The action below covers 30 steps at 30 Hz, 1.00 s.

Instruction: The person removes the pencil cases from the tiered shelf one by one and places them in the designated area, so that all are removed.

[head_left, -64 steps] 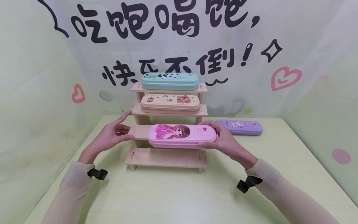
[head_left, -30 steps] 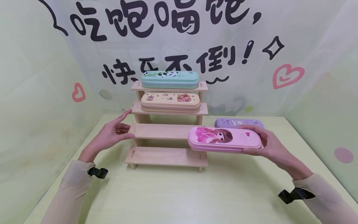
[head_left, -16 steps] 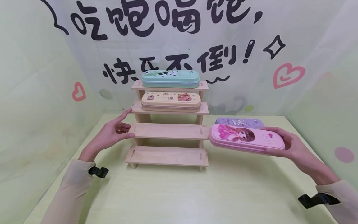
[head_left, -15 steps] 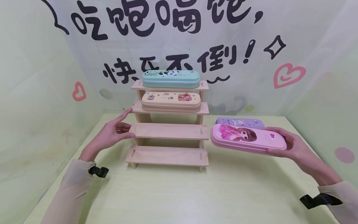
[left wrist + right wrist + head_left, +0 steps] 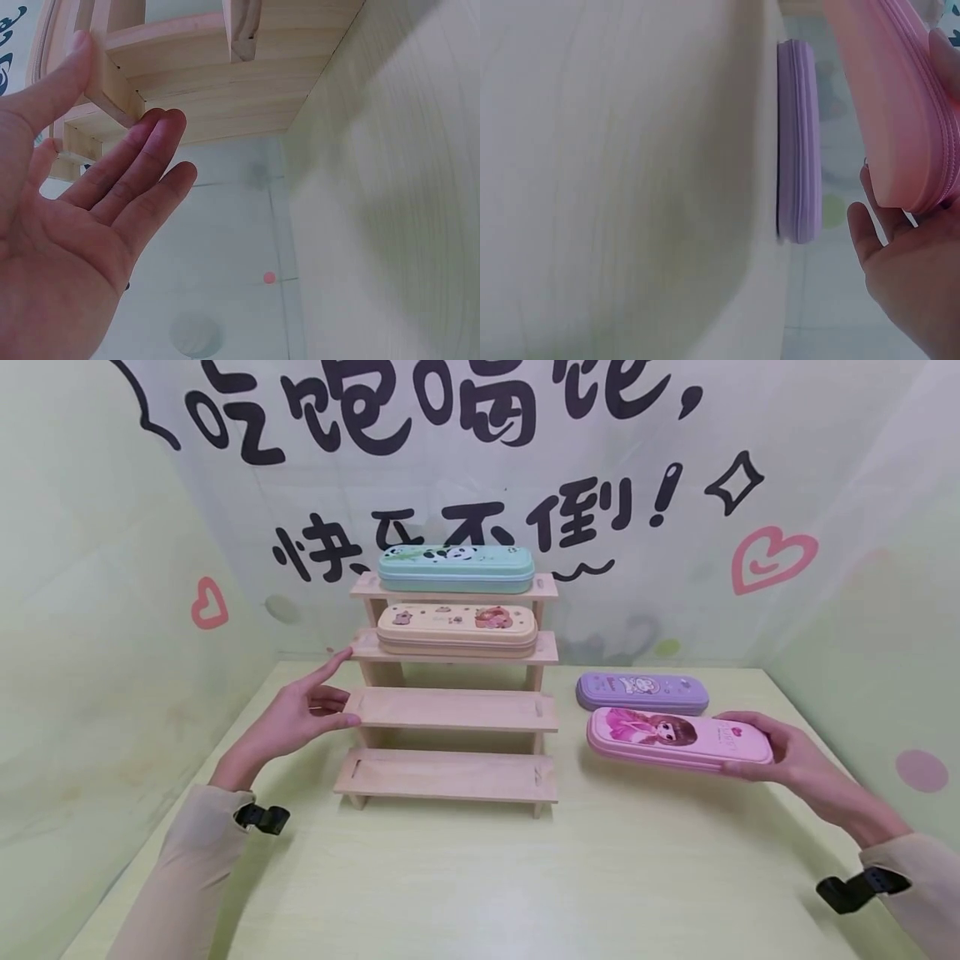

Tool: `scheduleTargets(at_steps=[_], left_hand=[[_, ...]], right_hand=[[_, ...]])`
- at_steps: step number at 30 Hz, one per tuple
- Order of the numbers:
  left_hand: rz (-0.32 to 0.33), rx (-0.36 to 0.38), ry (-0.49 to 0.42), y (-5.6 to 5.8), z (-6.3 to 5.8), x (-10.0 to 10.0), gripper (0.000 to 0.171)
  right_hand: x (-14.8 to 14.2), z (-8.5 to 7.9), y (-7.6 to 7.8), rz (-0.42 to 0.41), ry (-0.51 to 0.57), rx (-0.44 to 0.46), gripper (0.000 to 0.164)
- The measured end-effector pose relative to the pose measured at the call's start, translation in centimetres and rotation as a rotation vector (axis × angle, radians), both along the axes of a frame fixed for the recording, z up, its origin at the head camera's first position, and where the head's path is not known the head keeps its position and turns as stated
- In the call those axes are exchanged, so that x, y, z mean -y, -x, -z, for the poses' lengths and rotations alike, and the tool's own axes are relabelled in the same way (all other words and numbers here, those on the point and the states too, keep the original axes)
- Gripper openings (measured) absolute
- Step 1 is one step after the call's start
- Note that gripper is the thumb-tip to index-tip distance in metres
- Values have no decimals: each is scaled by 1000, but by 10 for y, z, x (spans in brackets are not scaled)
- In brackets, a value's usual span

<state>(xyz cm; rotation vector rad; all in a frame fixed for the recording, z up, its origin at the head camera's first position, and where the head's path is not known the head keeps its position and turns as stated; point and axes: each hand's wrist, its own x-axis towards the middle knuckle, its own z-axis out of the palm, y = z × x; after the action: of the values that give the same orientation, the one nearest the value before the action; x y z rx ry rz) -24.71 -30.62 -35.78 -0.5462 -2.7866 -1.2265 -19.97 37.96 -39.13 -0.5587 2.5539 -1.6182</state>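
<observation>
My right hand [image 5: 787, 752] grips the right end of a pink pencil case [image 5: 660, 739] printed with a long-haired girl. The case is held over the table in front of a purple pencil case [image 5: 641, 692]; the right wrist view shows the pink case [image 5: 900, 105] raised off the tabletop. My left hand [image 5: 300, 710] touches the left ends of the middle steps of a four-step wooden display stand [image 5: 450, 708], its fingers fairly straight in the left wrist view. A cream pencil case [image 5: 457, 631] lies on the second step from the top, a mint panda pencil case [image 5: 456, 569] on the top step.
The stand's two lower steps are bare wood. The pale table [image 5: 480, 877] runs back to a printed cloth backdrop [image 5: 637, 577], with cloth side walls at left and right.
My right hand has carried the pink pencil case off the third step to the right, then lowered it slightly, so more of the purple case shows. My left hand has stayed at the stand.
</observation>
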Motion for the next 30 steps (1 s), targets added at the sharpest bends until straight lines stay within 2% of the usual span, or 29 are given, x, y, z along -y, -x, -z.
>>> scheduleTargets(at_steps=[6,12,18,30], left_hand=[[-9,5,6,1,0,-1,107],[-11,13,10,1,-1,-1,107],[-14,9,2,1,1,0,107],[-10,7,-3,2,1,1,107]], right_hand=[[-6,12,14,68,-112,8,58],[-9,19,31,100,-227,48,65],[-5,21,45,90,-261,91,72],[-12,24,59,21,-289,114,74]])
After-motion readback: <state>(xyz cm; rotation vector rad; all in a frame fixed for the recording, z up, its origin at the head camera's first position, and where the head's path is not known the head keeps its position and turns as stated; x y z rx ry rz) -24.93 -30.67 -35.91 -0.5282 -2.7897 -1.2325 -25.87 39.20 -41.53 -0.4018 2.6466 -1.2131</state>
